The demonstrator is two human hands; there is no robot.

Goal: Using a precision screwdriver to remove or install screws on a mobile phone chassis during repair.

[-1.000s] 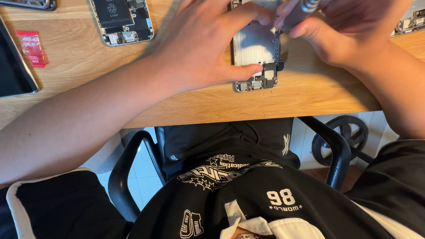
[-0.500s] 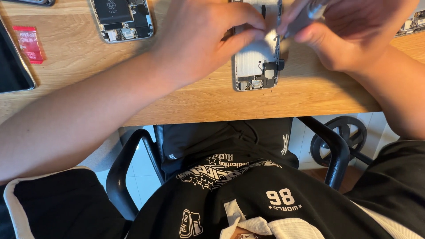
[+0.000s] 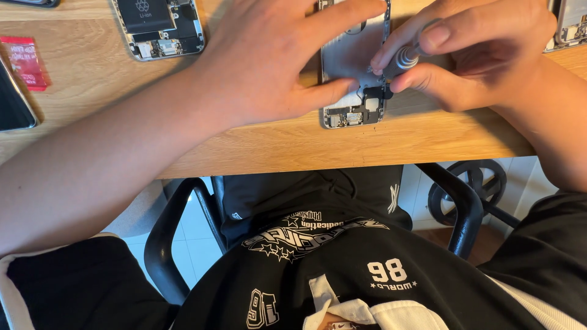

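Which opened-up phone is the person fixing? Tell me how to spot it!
Look at the wooden table and follow its near edge to the middle. There the left hand presses on an opened phone shell while the right hand holds a small silver tool against it. Unlike the opened phone with a black battery, its inside is mostly bare metal.

The tabletop (image 3: pixel 257 146) was light wood with a visible grain and a smooth, matt finish. The opened phone shell (image 3: pixel 350 64) showed dull brushed grey metal, with dark plastic parts at its lower end. The screwdriver (image 3: pixel 405 59) had a ribbed, shiny metal collar. A second opened phone (image 3: pixel 160 27) carried a matt black battery in a metal frame. The red packet (image 3: pixel 24 61) looked like glossy foil or plastic. The chair arms (image 3: pixel 160 244) were smooth black plastic, slightly glossy.
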